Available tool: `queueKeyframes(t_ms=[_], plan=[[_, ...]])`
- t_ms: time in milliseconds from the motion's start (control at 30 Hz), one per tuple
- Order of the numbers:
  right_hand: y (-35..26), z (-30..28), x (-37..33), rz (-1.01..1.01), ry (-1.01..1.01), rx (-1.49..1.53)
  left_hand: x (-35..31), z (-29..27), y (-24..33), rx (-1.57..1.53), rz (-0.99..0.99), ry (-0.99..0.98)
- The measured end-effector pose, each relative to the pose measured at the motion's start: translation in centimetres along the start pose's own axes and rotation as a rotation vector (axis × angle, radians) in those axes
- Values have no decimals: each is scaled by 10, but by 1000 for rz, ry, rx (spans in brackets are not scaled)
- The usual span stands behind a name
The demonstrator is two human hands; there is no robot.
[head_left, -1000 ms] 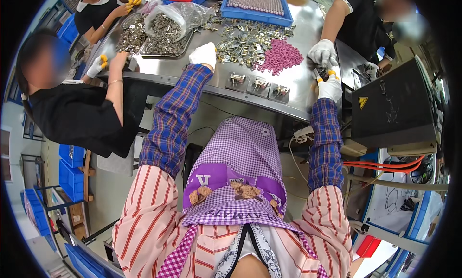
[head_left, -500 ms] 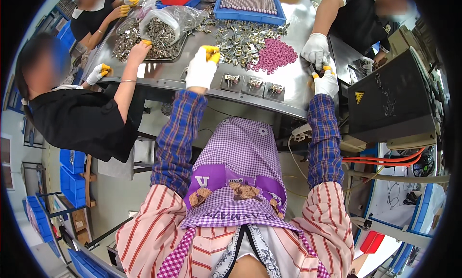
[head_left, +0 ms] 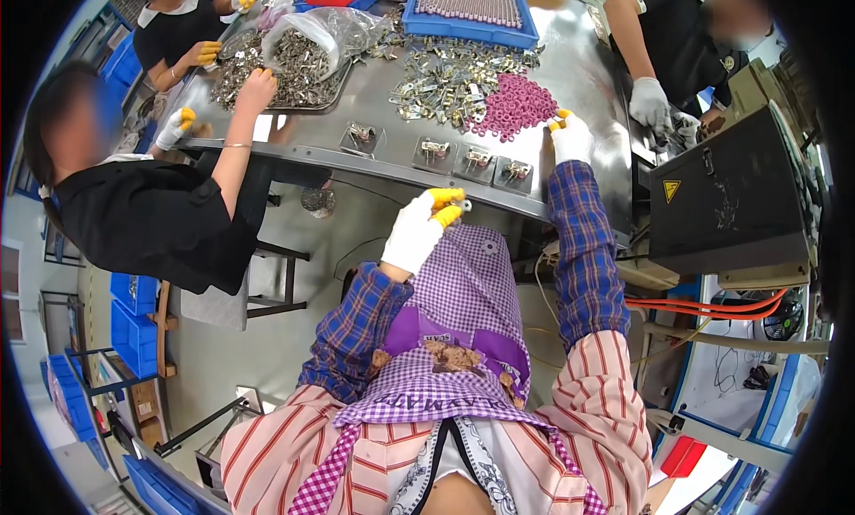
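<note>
My left hand (head_left: 417, 232), in a white glove with yellow fingertips, is in front of the table edge, above my apron. Its fingers pinch a small metal part (head_left: 466, 205). Over at the right edge of a pile of pink rings (head_left: 515, 105), my right hand (head_left: 572, 139) has its gloved fingertips drawn together; whether a ring is between them I cannot make out. Left of the rings lies a heap of loose metal clips (head_left: 432, 85). Along the near table edge stand several small square fixtures (head_left: 434, 155) with metal parts on them.
A blue tray (head_left: 470, 36) of rods in rows stands at the back. A clear bag (head_left: 334, 36) and a metal tray (head_left: 337, 101) of small parts are at the left. People work on both sides, one gloved hand (head_left: 650, 103) close on my right. A black box (head_left: 726, 190) stands there too.
My left hand has come back from over the table toward me, with a small metal part in its fingers. My right hand has left the other person's hand and moved to the pink rings.
</note>
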State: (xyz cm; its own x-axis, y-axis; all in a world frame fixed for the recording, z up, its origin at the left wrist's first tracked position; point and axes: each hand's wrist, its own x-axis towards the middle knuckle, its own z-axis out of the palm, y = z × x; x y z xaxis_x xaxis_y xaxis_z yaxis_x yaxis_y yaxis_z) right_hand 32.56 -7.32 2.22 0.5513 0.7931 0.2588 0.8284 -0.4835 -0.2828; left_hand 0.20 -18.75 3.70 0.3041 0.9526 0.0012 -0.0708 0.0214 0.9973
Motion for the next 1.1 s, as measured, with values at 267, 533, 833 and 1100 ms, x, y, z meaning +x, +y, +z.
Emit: queueKeyframes(t_ms=[267, 533, 833, 1100], plan=[[-18, -5, -22, -112, -58, 147, 5, 5, 2, 187, 10, -133], [-17, -47, -106, -491, -31, 260, 32, 2, 14, 102, 13, -32], [-10, -49, -102, -537, -329, 583, 72, 36, 40, 510, 116, 4], [-19, -55, -104, -443, -377, 518, 95, 58, 27, 918, 486, 124]])
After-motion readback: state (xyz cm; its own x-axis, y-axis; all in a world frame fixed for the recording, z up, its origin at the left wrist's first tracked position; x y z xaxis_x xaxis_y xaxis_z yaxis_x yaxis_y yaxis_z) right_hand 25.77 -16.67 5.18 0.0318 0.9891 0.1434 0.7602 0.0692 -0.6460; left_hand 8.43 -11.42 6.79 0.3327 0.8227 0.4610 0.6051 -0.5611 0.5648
